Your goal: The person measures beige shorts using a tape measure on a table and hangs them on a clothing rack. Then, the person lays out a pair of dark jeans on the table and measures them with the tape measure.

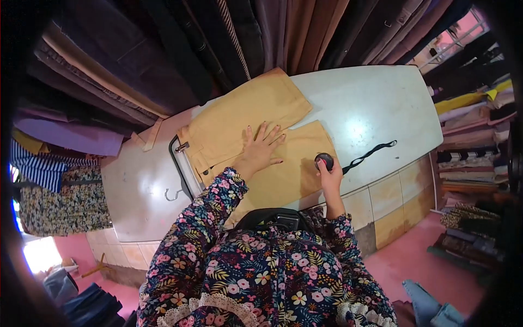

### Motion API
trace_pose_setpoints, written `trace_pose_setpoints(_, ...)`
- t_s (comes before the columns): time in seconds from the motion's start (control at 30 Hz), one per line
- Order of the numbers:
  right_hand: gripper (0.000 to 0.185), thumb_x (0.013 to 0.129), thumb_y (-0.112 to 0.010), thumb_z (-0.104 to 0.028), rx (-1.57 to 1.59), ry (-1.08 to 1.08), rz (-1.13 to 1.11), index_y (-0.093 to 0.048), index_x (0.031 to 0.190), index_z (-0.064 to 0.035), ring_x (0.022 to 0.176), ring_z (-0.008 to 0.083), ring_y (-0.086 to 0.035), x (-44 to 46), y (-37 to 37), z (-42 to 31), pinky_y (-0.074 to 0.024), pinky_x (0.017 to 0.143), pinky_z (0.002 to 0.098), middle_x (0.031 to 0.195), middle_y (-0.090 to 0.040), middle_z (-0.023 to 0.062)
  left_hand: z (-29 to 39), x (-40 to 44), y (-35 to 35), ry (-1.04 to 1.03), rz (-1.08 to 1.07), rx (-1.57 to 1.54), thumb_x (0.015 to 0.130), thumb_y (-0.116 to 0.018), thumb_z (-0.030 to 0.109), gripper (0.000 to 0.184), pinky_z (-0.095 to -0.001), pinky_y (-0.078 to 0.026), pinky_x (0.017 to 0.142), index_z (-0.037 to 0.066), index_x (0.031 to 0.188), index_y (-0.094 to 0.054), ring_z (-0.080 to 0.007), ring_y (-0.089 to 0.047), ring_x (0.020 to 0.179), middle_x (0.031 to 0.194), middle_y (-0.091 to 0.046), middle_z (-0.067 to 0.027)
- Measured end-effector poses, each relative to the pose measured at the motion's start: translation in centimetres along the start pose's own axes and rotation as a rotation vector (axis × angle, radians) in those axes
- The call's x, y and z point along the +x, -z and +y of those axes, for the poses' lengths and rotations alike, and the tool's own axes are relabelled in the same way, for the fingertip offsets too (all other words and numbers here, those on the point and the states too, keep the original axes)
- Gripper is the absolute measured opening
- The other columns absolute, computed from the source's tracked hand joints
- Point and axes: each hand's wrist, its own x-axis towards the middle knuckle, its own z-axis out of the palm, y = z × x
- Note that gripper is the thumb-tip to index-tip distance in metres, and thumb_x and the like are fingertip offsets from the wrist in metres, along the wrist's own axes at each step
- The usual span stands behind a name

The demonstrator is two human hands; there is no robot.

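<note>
Yellow shorts (239, 117) lie spread on a pale table, clipped at the waistband to a black hanger (177, 158) with a metal hook. My left hand (260, 150) rests flat on the shorts near their middle, fingers spread. At the lower right leg, my right hand (330, 177) is closed on a round black object (323, 161), thumb on top. A twisted black strap (370, 154) runs from beside that hand to the right across the table.
Dark and brown trousers (218, 38) hang along the table's (381, 103) far edge. Folded clothes (474, 141) are stacked at the right. Striped and floral garments (60, 191) hang at the left. Jeans (430, 308) lie at the lower right above a pink floor (397, 261).
</note>
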Motion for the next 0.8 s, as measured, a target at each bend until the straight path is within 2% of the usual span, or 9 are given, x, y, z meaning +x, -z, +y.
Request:
trace_pose_setpoints(0.07, 0.021, 0.084, -0.068, -0.014, 0.08, -0.044, -0.001, -0.062, 0.098, 0.0007, 0.053, 0.0051, -0.052, -1.5, -0.1, -0.9, -0.0418, 0.047, 0.0192, 0.077, -0.062, 0.0032, 0.6, 0.5, -0.1, -0.016, 0.047, 0.012, 0.082, -0.062, 0.049, 0.065, -0.0619, -0.023, 0.107, 0.021, 0.138, -0.045, -0.0275, -0.019, 0.141, 0.151, -0.03, -0.0015)
trace_pose_setpoints(0.13, 0.022, 0.084, -0.068, -0.013, 0.081, -0.043, 0.008, -0.062, 0.099, 0.0016, 0.057, 0.0075, -0.055, -2.9, -1.1, -1.4, -0.0448, 0.052, 0.0208, 0.079, -0.063, 0.0041, 0.6, 0.8, -1.9, -0.003, 0.194, -0.603, 0.087, -0.063, 0.036, 0.042, -0.0455, -0.041, 0.097, 0.014, 0.123, -0.061, -0.0261, -0.049, 0.121, 0.129, -0.057, -0.0049)
trace_pose_setpoints(0.17, 0.023, 0.083, -0.068, -0.012, 0.018, 0.03, -0.016, -0.061, 0.099, 0.0023, 0.061, 0.0088, -0.056, -3.4, -1.4, -1.4, -0.0462, 0.055, 0.022, 0.08, -0.063, 0.0048, 1.0, 1.1, -3.1, -0.02, 0.179, -0.605, 0.087, -0.063, 0.036, 0.042, -0.0455, -0.041, 0.097, 0.014, 0.123, -0.061, -0.0261, -0.049, 0.121, 0.129, -0.057, -0.0049)
trace_pose_setpoints(0.23, 0.026, 0.081, -0.069, -0.014, -0.184, 0.131, -0.036, -0.061, 0.1, 0.0019, 0.07, 0.0188, -0.062, -4.4, -2.0, -2.0, -0.0498, 0.065, 0.0292, 0.082, -0.065, 0.0108, 2.4, 1.3, -4.1, 0.08, -0.091, -1.307, 0.09, -0.06, 0.025, 0.027, -0.0296, -0.049, 0.075, 0.008, 0.11, -0.067, -0.0179, -0.063, 0.085, 0.093, -0.069, -0.0034)
trace_pose_setpoints(0.33, 0.027, 0.08, -0.068, -0.017, -0.385, 0.264, -0.009, -0.062, 0.101, -0.001, 0.075, 0.0283, -0.064, -4.2, -2.3, -2.4, -0.05, 0.068, 0.034, 0.085, -0.065, 0.016, 3.5, 1.5, -2.2, 0.303, -0.384, -1.513, 0.091, -0.062, 0.027, 0.028, -0.0214, -0.045, 0.059, 0.005, 0.108, -0.067, -0.0075, -0.056, 0.066, 0.08, -0.064, 0.0017)
trace_pose_setpoints(0.43, 0.028, 0.081, -0.067, -0.021, -0.456, 0.301, 0.006, -0.061, 0.103, -0.0045, 0.082, 0.0354, -0.063, -3.9, -3.6, -3.2, -0.05, 0.071, 0.0388, 0.092, -0.064, 0.0168, 2.9, 1.8, -0.2, 0.496, -0.466, -1.529, 0.09, -0.064, 0.028, 0.026, -0.0196, -0.042, 0.057, 0.006, 0.103, -0.068, -0.0066, -0.054, 0.064, 0.077, -0.062, 0.0037)
trace_pose_setpoints(0.57, 0.028, 0.081, -0.066, -0.022, -0.652, 0.337, -0.007, -0.059, 0.103, -0.0065, 0.082, 0.0369, -0.062, -3.0, -3.8, -4.2, -0.0499, 0.069, 0.0423, 0.093, -0.062, 0.0148, 1.9, 3.9, -1.2, 0.39, -0.347, -1.447, 0.088, -0.066, 0.028, 0.021, -0.0223, -0.043, 0.057, 0.009, 0.096, -0.069, -0.0071, -0.054, 0.064, 0.073, -0.062, 0.0024)
trace_pose_setpoints(0.63, 0.027, 0.081, -0.066, -0.023, -0.673, 0.29, -0.005, -0.059, 0.101, -0.0065, 0.081, 0.0373, -0.061, -2.2, -3.9, -4.1, -0.0498, 0.068, 0.0434, 0.092, -0.061, 0.0146, 1.5, 4.9, -1.0, 0.389, -0.018, -0.888, 0.083, -0.069, 0.025, 0.016, -0.0287, -0.046, 0.058, 0.011, 0.091, -0.07, -0.013, -0.058, 0.065, 0.075, -0.065, -0.0014)
trace_pose_setpoints(0.8, 0.024, 0.081, -0.066, -0.023, -0.712, 0.23, -0.022, -0.057, 0.095, -0.0063, 0.078, 0.038, -0.061, -1.8, -3.9, -2.8, -0.0497, 0.065, 0.0455, 0.091, -0.06, 0.0149, 1.5, 6.2, -1.0, 0.312, 0.318, -0.485, 0.079, -0.07, 0.021, 0.012, -0.0348, -0.049, 0.066, 0.012, 0.087, -0.07, -0.0224, -0.06, 0.077, 0.081, -0.067, -0.0042)
